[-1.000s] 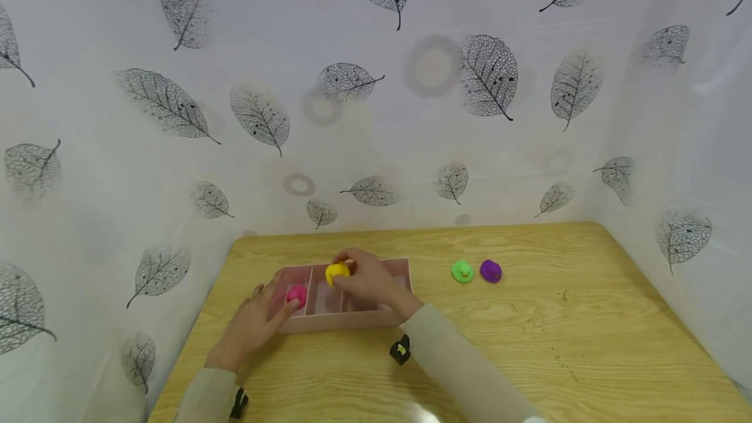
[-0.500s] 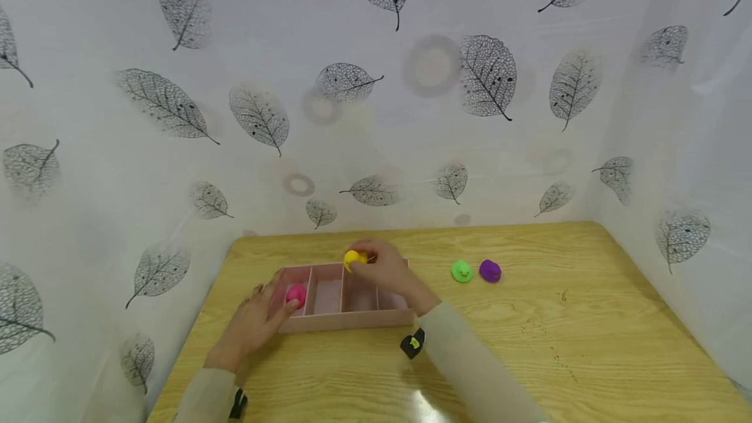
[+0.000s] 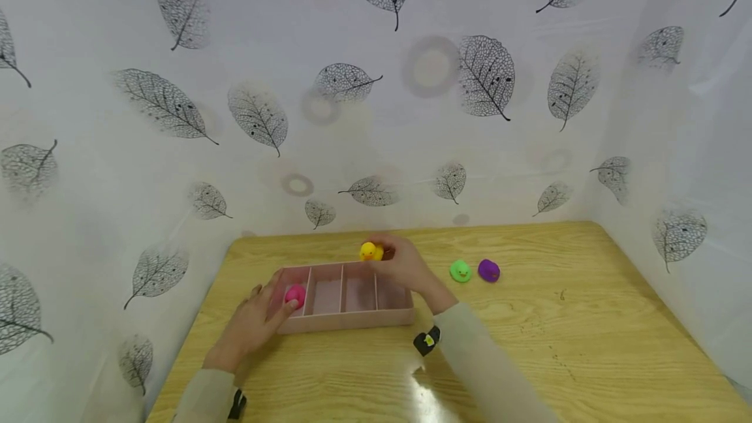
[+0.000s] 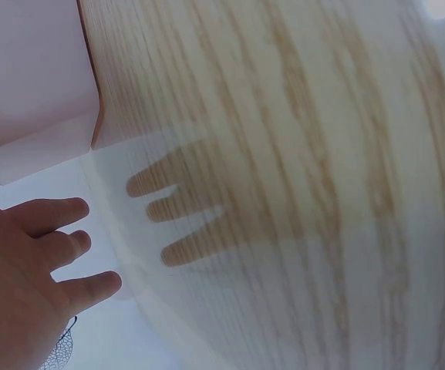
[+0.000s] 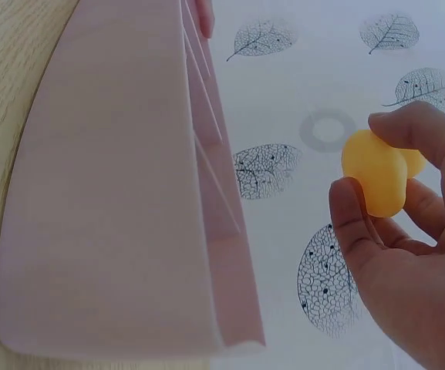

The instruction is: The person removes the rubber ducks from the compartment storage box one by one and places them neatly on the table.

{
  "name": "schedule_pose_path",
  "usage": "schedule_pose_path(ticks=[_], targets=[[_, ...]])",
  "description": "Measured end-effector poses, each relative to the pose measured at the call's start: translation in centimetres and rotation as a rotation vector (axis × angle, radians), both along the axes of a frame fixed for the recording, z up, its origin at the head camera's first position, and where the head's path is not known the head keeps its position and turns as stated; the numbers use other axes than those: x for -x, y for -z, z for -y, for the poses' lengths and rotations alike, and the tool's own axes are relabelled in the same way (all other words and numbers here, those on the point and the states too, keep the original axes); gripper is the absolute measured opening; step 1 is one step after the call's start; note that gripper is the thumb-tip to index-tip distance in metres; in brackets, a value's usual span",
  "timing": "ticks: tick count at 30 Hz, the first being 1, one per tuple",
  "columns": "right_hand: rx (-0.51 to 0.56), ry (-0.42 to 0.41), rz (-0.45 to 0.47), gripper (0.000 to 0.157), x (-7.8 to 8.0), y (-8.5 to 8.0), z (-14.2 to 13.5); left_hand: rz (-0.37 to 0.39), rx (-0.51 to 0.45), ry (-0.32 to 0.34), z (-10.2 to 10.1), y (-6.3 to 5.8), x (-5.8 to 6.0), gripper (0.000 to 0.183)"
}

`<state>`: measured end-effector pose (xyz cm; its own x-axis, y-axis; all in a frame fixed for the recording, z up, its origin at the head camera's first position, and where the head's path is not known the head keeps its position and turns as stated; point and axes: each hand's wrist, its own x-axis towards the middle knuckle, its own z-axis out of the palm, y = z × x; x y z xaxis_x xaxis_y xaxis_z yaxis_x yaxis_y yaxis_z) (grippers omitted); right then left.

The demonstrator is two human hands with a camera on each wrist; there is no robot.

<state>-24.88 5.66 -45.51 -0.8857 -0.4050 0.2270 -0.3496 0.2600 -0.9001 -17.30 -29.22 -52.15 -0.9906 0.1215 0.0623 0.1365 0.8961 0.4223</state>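
My right hand (image 3: 405,266) pinches a yellow rubber duck (image 3: 371,252) between thumb and fingers, above the back rim of a pink divided box (image 3: 346,322). In the right wrist view the yellow duck (image 5: 378,173) sits between the thumb on top and a fingertip below. My left hand (image 3: 252,322) rests at the box's left end, thumb over the front corner close to a pink duck (image 3: 296,295) in the leftmost compartment. Its fingers (image 4: 91,287) stretch out straight and spread beside the box wall (image 4: 37,85) in the left wrist view.
A green duck (image 3: 461,271) and a purple duck (image 3: 489,271) sit side by side on the wooden table (image 3: 529,344), right of the box. Behind the table hangs a white curtain (image 3: 411,142) with a leaf print.
My right hand has carried the yellow duck right and back, from over the second compartment to the box's back rim. The left hand stays in place.
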Motion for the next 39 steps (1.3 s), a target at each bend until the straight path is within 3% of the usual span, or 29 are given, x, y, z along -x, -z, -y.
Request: schedule_pose_path(ticks=[28,39], targets=[[-0.025,0.189,-0.001,0.044,0.0,1.7,-9.7,0.01,-0.013,0.008,0.1,-0.1,-0.1,0.082],[-0.103,0.303,0.028,0.048,-0.4,2.7,-14.4,-0.013,0.003,0.013,0.1,0.1,0.0,0.082]])
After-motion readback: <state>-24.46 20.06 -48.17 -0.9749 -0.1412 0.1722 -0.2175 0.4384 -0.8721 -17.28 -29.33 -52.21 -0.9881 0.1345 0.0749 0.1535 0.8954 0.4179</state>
